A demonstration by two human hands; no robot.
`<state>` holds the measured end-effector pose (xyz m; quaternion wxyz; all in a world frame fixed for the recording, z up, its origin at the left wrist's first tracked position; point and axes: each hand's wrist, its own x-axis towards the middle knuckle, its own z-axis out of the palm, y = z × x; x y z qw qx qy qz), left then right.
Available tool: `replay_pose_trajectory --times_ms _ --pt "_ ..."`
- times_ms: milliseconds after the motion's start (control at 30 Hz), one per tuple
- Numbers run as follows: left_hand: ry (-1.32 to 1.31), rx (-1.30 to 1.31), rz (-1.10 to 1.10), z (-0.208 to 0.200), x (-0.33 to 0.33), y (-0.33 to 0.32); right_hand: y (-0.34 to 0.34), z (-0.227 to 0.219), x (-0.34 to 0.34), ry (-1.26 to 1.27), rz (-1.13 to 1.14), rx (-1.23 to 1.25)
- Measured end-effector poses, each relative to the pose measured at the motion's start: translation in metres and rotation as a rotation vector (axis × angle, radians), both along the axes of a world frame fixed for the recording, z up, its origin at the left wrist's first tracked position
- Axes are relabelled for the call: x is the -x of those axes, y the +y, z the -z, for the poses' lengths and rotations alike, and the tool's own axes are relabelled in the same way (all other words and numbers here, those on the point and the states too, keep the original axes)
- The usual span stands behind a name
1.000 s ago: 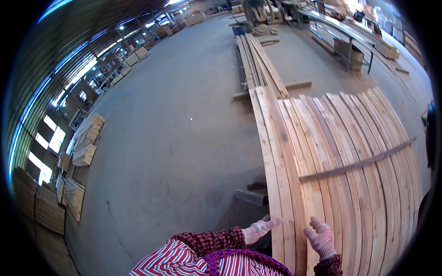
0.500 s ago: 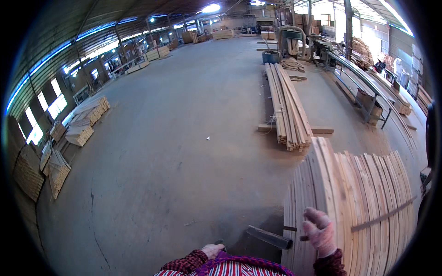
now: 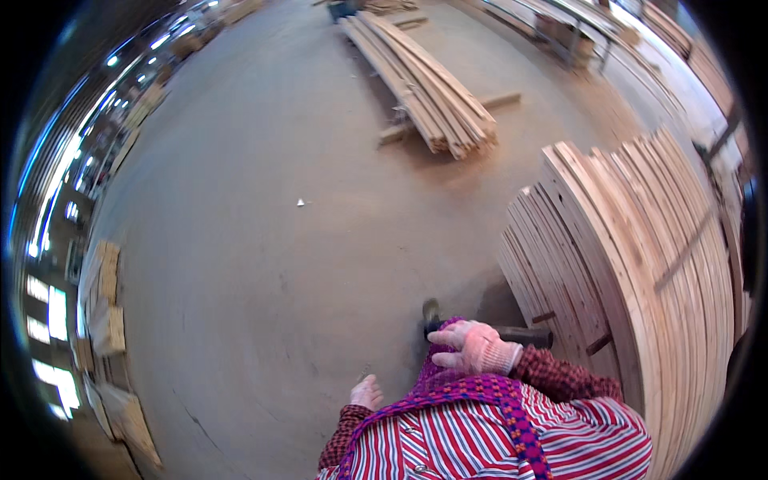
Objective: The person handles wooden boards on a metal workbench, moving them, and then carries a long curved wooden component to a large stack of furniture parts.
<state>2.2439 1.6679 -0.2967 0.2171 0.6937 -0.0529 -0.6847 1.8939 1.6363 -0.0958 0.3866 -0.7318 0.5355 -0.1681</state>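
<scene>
My right hand [image 3: 474, 346], in a pale pink knit glove, is in front of my body over the purple patterned apron [image 3: 436, 364]. Its fingers are apart and hold nothing. Lower and to the left hangs my left hand [image 3: 366, 393], apparently gloved too, small in view, its fingers loosely extended with nothing visible in them. To my right stands a large stack of long wooden boards [image 3: 632, 232], a raised layer on its right part. Neither hand touches it. A dark round bar [image 3: 524, 336] juts from the stack's near side, just beyond my right hand.
Ahead, a bundle of wooden strips [image 3: 424, 80] lies across a wooden bearer [image 3: 500, 101] on the concrete floor [image 3: 240, 224]. My shoe [image 3: 433, 310] shows beside the bar. More stacked timber [image 3: 112, 328] lines the left side. A metal-framed bench [image 3: 588, 40] stands at the far right.
My right hand has moved left from over the board stack to the front of my body. The view has tilted down and turned, bringing the stack higher in view.
</scene>
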Motion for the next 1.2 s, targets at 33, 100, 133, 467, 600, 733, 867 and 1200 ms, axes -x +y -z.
replay_pose_trajectory --times_ms 33,100,133,467,600,733,867,1200 --pt "-0.043 -0.01 0.115 -0.01 0.017 -0.022 -0.018 0.002 -0.001 0.011 0.014 -0.035" --pt "-0.061 0.017 0.294 -0.007 0.034 -0.065 -0.05 0.01 0.002 0.032 0.02 -0.084" --pt "-0.094 0.047 0.392 0.002 0.038 -0.084 -0.068 0.014 0.005 0.045 0.011 -0.098" --pt "-0.343 0.081 0.371 -0.036 0.129 -0.327 -0.266 -0.031 0.105 0.179 0.044 0.049" --pt "0.085 0.133 0.346 -0.014 0.175 -0.396 -0.353 -0.033 0.137 -0.017 0.077 0.141" --pt "0.159 0.026 0.612 -0.015 0.272 -0.471 -0.429 -0.038 0.201 -0.145 0.25 0.187" --pt "-0.05 0.092 0.631 -0.018 0.333 -0.532 -0.469 -0.032 0.293 0.023 0.327 0.115" --pt "0.171 -0.041 1.236 -0.036 0.495 -0.731 -0.442 -0.031 0.409 -0.22 1.108 -0.141"
